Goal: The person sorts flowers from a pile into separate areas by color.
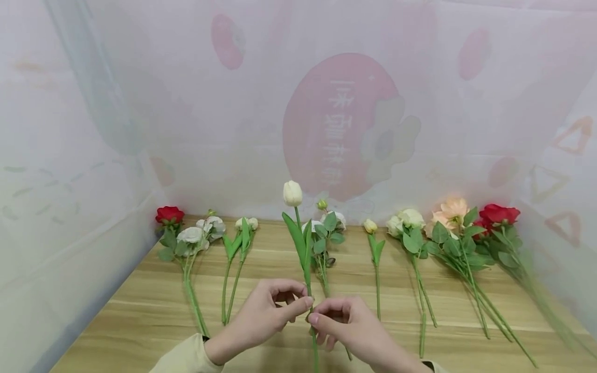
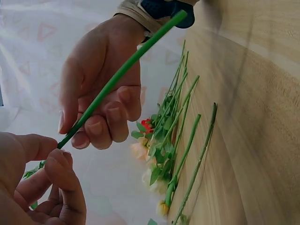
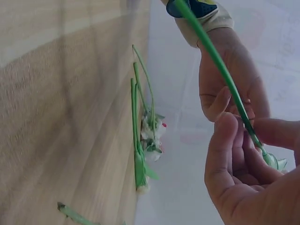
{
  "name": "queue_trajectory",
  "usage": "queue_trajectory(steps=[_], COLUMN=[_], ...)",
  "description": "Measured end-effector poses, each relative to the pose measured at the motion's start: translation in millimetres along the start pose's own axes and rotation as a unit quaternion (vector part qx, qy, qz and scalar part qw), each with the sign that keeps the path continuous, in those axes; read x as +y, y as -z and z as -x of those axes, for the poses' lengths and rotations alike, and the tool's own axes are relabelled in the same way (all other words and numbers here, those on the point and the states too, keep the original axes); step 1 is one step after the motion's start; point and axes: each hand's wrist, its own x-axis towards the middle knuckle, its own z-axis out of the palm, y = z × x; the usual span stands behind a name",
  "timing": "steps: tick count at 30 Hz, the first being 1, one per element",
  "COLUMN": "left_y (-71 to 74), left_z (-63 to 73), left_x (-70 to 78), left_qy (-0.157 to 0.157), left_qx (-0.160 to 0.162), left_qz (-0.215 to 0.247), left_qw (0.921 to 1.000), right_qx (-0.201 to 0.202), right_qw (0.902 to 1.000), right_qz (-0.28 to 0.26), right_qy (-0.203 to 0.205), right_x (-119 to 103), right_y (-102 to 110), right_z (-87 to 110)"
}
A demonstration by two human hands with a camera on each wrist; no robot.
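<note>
A white tulip (image 1: pixel 293 193) with green leaves stands upright in front of me, its bloom above the tabletop. My left hand (image 1: pixel 261 315) pinches its stem between thumb and index finger below the leaves. Just lower, my right hand (image 1: pixel 356 327) also pinches the stem with thumb and fingertips. The left wrist view shows the bare lower stem (image 2: pixel 117 77) running past both hands to its free end. In the right wrist view, the stem (image 3: pixel 218 58) passes between the right hand's fingertips, with the left hand (image 3: pixel 232 77) close behind.
On the wooden table (image 1: pixel 140 305) lie red roses (image 1: pixel 170 214), white flowers (image 1: pixel 191 235), two tulips (image 1: pixel 246 224), a pale tulip (image 1: pixel 370 226), cream roses (image 1: pixel 410 218), peach flowers (image 1: pixel 452 211) and more red roses (image 1: pixel 499 213). White-flower stems lie behind my hands. A printed curtain (image 1: pixel 186 103) encloses the table.
</note>
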Motion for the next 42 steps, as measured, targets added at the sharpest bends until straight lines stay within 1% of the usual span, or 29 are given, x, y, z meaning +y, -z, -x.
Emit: queue_trajectory(steps=[6, 9, 11, 14, 16, 17, 18, 19, 20, 21, 22, 23, 24, 25, 26, 28, 31, 33, 36, 38, 42], left_y=[-3.9, -4.3, -3.2, 0.8, 6.1, 9.1, 12.4, 16.3, 20.2, 24.5, 29.1, 33.7, 38.6, 43.8, 48.9, 58.7, 69.7, 74.0, 76.7, 77.2, 76.9], left_z=[0.5, 0.9, 1.7, 1.6, 0.0, -1.8, -4.0, -6.4, -9.1, -11.8, -14.5, -16.5, -18.1, -19.3, -20.3, -21.2, -22.2, -22.8, -22.7, -22.1, -21.0], left_x=[-0.8, -0.4, 0.4, 0.0, -3.0, -5.8, -8.9, -11.8, -15.1, -17.9, -20.6, -22.5, -23.7, -24.5, -25.1, -25.1, -24.0, -23.8, -24.9, -26.1, -28.8], left_qy=[-0.022, -0.02, -0.01, 0.019, 0.035, 0.038, 0.035, 0.032, 0.027, 0.024, 0.022, 0.022, 0.025, 0.03, 0.036, 0.055, 0.08, 0.089, 0.096, 0.101, 0.11], left_qx=[-0.021, -0.028, -0.03, -0.028, -0.012, 0.002, 0.02, 0.041, 0.062, 0.083, 0.101, 0.117, 0.126, 0.131, 0.132, 0.129, 0.119, 0.112, 0.102, 0.097, 0.09], left_qz=[0.002, -0.001, -0.008, -0.03, -0.064, -0.09, -0.125, -0.167, -0.21, -0.252, -0.293, -0.326, -0.349, -0.365, -0.373, -0.38, -0.38, -0.382, -0.383, -0.383, -0.388], left_qw=[0.9995, 0.9994, 0.9995, 0.999, 0.9973, 0.9952, 0.9913, 0.9845, 0.9754, 0.9639, 0.9506, 0.9379, 0.9282, 0.9211, 0.9176, 0.9141, 0.9139, 0.9132, 0.9132, 0.9133, 0.9108], right_qx=[0.011, 0.02, 0.033, 0.06, 0.085, 0.101, 0.118, 0.139, 0.16, 0.181, 0.203, 0.223, 0.243, 0.261, 0.276, 0.3, 0.32, 0.326, 0.329, 0.326, 0.317], right_qw=[0.9994, 0.9991, 0.9987, 0.9977, 0.9957, 0.9942, 0.992, 0.9889, 0.985, 0.9806, 0.976, 0.9712, 0.9661, 0.9608, 0.9556, 0.9468, 0.9375, 0.9332, 0.9244, 0.9138, 0.8907], right_qz=[-0.018, -0.013, -0.006, 0.003, 0.015, 0.022, 0.032, 0.041, 0.052, 0.064, 0.073, 0.079, 0.084, 0.093, 0.101, 0.117, 0.136, 0.148, 0.188, 0.234, 0.313], right_qy=[0.026, 0.035, 0.038, 0.03, 0.031, 0.032, 0.032, 0.034, 0.036, 0.037, 0.032, 0.026, 0.021, 0.016, 0.01, 0.0, -0.012, -0.026, -0.048, -0.063, -0.089], right_x=[1.7, 2.7, 3.7, 4.8, 5.0, 4.8, 4.4, 3.9, 3.6, 3.8, 3.9, 4.3, 5.1, 5.7, 6.7, 8.7, 12.7, 15.7, 20.1, 22.7, 27.5], right_y=[-1.8, -2.3, -2.4, 0.6, 5.3, 8.7, 12.7, 17.2, 22.4, 28.4, 34.5, 41.1, 48.1, 55.5, 63.1, 78.0, 99.6, 112.1, 126.3, 132.8, 141.3], right_z=[1.1, 0.7, -0.1, -1.7, -4.2, -5.7, -7.4, -9.5, -11.7, -14.1, -16.3, -18.4, -20.5, -22.4, -24.0, -26.1, -27.7, -29.5, -34.4, -38.7, -46.3])
